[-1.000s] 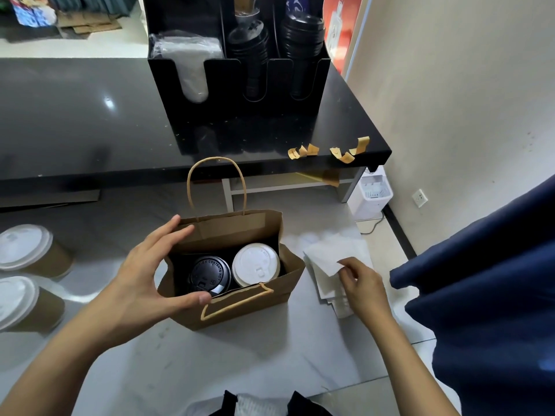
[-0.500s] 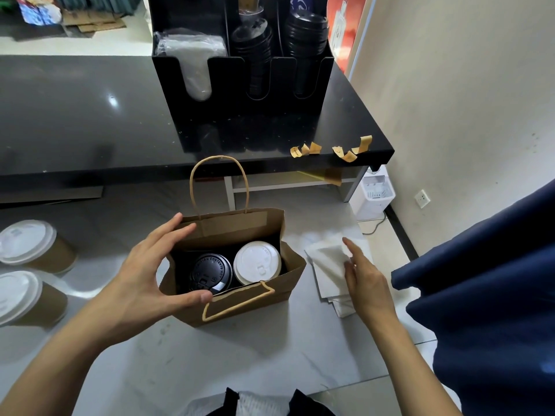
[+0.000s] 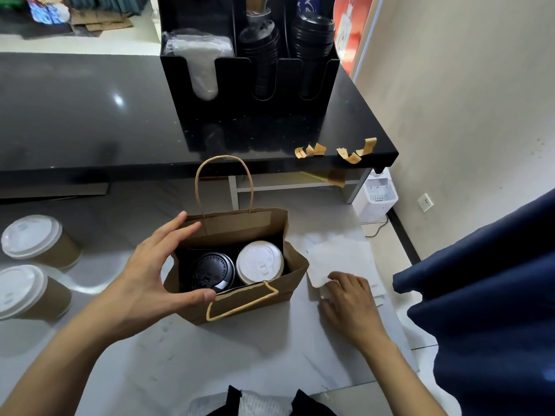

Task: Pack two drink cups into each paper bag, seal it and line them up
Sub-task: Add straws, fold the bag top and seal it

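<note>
An open brown paper bag [image 3: 255,298] stands on the pale counter with one handle up and the near handle folded down. Inside it sit a black-lidded cup [image 3: 213,272] and a white-lidded cup [image 3: 259,262]. My left hand [image 3: 150,274] grips the bag's left end, fingers on the far wall and thumb on the near rim. My right hand [image 3: 351,304] lies on a stack of white paper sheets [image 3: 336,259] right of the bag, its fingers curled at a sheet's near edge. Two more white-lidded cups [image 3: 33,238] [image 3: 21,291] stand at the far left.
A black counter [image 3: 75,115] behind carries a black lid-and-sleeve organiser [image 3: 249,94] and curled brown tape strips [image 3: 333,151] near its right edge. A dark blue cloth [image 3: 486,295] hangs at the right. A white appliance [image 3: 375,193] sits on the floor by the wall.
My right hand let the lifted white sheet drop, reached over the stack, then drew back to its near edge with fingers curled. My left hand stayed on the bag.
</note>
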Motion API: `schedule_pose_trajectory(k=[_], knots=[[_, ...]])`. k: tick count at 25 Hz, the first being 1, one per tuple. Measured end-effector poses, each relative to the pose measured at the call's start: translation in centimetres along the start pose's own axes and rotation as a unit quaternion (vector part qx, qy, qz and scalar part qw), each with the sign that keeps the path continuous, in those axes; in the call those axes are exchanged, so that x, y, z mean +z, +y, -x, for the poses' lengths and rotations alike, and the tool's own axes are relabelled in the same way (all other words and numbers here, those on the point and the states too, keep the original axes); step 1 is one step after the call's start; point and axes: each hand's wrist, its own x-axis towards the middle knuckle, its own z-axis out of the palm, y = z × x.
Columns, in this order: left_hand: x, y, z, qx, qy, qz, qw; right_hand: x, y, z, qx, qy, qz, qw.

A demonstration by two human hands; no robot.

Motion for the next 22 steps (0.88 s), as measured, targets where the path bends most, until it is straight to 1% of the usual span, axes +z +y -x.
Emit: schedule_pose_trajectory(k=[1,2,4,6,10,14,16,18,20,22], knots=[[0.0,-0.1,0.0,0.0,-0.001,0.0,1.0,0.2,-0.1,0.6,0.011,-0.017,-0.003,1.0],[0.1,-0.1,0.0,-0.001,-0.003,-0.001,1.0,0.3,-0.1,0.9,0.023,-0.015,-0.005,1.0],[0.1,-0.3,-0.1,-0.003,-0.006,0.001,1.0,0.1,0.0,0.7,0.042,0.028,-0.01,0.999],[0.1,-0.4,-0.1,-0.002,-0.005,0.003,1.0,-0.2,0.2,0.3,0.042,0.068,-0.008,0.997],[0.1,-0.4,-0.1,0.0,-0.005,0.005,1.0,-0.2,0.5,0.3,0.016,0.043,-0.002,0.999],[0.1,-0.2,0.0,-0.002,-0.004,0.002,1.0,0.1,0.7,0.1,0.04,0.066,-0.019,0.997],[0.2,-0.2,0.0,-0.003,-0.005,0.001,1.0,0.2,0.6,-0.1,0.079,0.065,-0.062,0.993],[0.2,-0.2,0.0,-0.002,-0.003,0.0,1.0,0.1,0.3,-0.2,0.162,0.067,-0.155,0.972],[0.2,-0.2,0.1,0.0,-0.004,-0.001,1.0,-0.6,-0.1,-0.5,0.249,0.086,-0.265,0.928],[0.2,-0.3,0.1,0.003,-0.005,-0.002,1.0,-1.8,-0.6,-1.2,0.31,0.12,-0.345,0.878]])
